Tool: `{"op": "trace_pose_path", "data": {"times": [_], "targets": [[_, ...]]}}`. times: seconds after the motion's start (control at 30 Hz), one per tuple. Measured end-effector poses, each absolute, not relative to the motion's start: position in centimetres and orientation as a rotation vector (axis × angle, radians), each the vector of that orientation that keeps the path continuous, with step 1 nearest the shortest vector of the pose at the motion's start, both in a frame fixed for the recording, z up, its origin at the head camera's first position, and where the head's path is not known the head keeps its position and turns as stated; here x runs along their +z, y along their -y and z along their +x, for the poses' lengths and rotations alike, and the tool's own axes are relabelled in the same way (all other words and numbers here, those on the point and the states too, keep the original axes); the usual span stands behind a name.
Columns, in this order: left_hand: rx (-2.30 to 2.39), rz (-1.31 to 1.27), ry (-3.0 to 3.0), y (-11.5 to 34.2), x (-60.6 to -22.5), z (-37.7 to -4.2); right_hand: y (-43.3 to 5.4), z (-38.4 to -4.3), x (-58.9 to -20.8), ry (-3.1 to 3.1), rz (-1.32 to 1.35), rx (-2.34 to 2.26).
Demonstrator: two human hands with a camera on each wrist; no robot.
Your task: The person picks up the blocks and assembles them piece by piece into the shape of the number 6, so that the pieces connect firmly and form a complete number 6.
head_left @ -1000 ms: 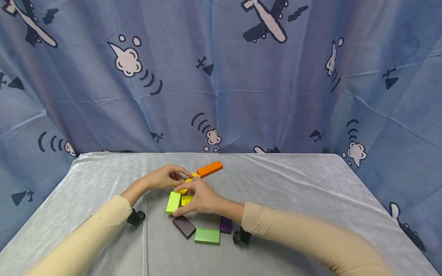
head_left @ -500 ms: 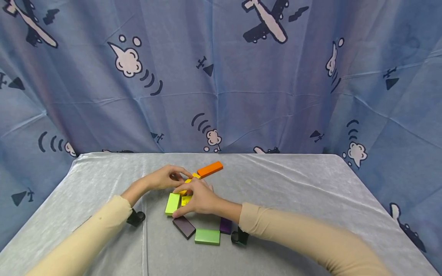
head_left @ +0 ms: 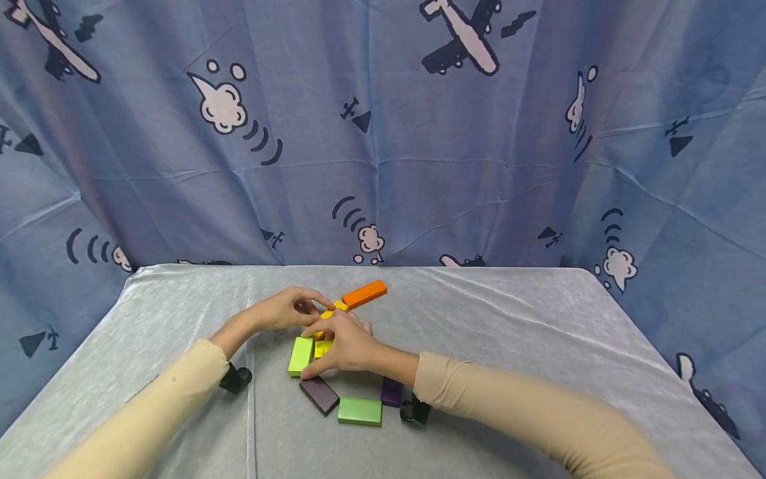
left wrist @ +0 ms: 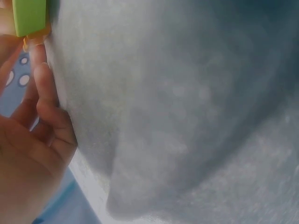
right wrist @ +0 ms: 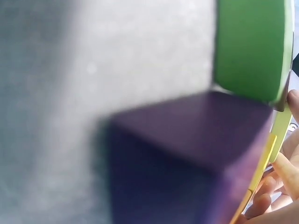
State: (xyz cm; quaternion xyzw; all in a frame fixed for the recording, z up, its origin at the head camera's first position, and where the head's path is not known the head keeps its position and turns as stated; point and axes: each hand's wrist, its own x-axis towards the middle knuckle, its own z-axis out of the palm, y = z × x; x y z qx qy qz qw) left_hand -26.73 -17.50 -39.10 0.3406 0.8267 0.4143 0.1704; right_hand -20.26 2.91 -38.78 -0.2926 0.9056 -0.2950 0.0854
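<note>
In the head view, my right hand (head_left: pixel 354 342) pinches a lime-green block (head_left: pixel 300 357) lengthwise, thumb at its near end and index finger at its far end. Beyond it, my left hand (head_left: pixel 282 309) has thumb and index finger at the sides of a yellow-orange block (head_left: pixel 340 305), partly hidden by both hands. A bright yellow block (head_left: pixel 322 348) shows under the right palm. The left wrist view has the lime block (left wrist: pixel 30 17) above the left fingers. In the right wrist view, the right fingers (right wrist: pixel 286 175) lie beside the lime and yellow blocks.
An orange block (head_left: pixel 364 293) lies beyond the hands. Nearer the person, a dark brownish-purple block (head_left: pixel 320 395), a green block (head_left: pixel 360 411) and a purple block (head_left: pixel 391 391) form a curve. Grey cloth (head_left: pixel 509 332) covers the table; a patterned blue curtain (head_left: pixel 299 133) hangs behind.
The lime-green block has slid slightly toward the person, closer to the dark block, with the right hand on it. The right forearm has shifted a little left. The left hand stays put.
</note>
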Motion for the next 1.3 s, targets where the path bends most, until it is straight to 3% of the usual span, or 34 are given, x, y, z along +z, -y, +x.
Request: {"op": "trace_pose_path", "data": {"times": [1.0, 1.3], "targets": [[1.160, 0.991, -2.359, 17.4, -39.0, -26.8, -2.7, -20.5, -38.6, -2.629, -0.940, -0.963], [1.183, 1.026, -2.329, 17.7, -39.2, -26.7, -5.1, -21.3, -37.7, -2.535, -1.033, -1.161]]}}
